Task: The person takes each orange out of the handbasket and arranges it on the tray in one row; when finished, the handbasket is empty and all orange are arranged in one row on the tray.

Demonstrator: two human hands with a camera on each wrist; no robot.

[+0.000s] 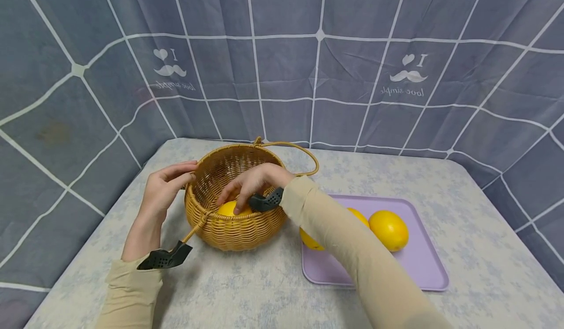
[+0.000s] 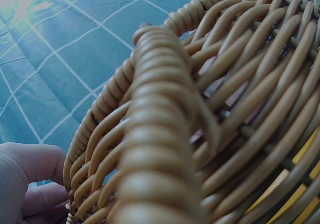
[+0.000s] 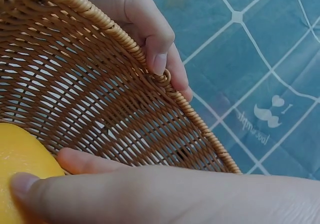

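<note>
Tabletop basket (image 1: 229,231) stands upright, left hand (image 1: 165,187) gripping its rim, right hand (image 1: 251,184) grasping the lemon (image 1: 231,208) inside.

The cloth-covered table (image 1: 246,290) carries a wicker basket (image 1: 233,231) and a lilac tray (image 1: 418,270).

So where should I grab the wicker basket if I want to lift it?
Probably by the handle, from above. It has dropped against the far rim of the basket, so swing it up first. The left hand holds the near-left rim, and the right hand is inside on a yellow fruit.
</note>
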